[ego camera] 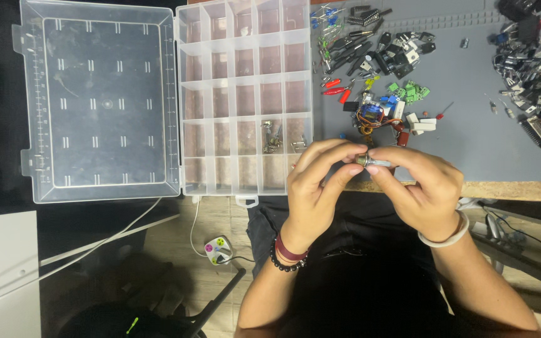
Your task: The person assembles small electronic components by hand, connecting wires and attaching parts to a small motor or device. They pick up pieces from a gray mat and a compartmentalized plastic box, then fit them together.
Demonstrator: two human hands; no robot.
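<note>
both hands meet above the near edge of the worktop (pixel 508 164), pinching a small metal part (pixel 370 161) between them. the left hand (pixel 317 188) closes its fingertips on the part's rounded brass-coloured end; the right hand (pixel 422 188) grips the pale shaft end. the part's long axis runs left to right, level with the worktop edge, and each hand holds it about equally. just left of the hands, a clear organiser box (pixel 245 100) lies with its lid (pixel 98 100) flung flat open; nearly all compartments are bare, save a few small metal parts (pixel 272 136) in the fourth row, near the left hand. loose components (pixel 377 75), black, green, red and blue, lie scattered on the grey mat beyond the hands.
</note>
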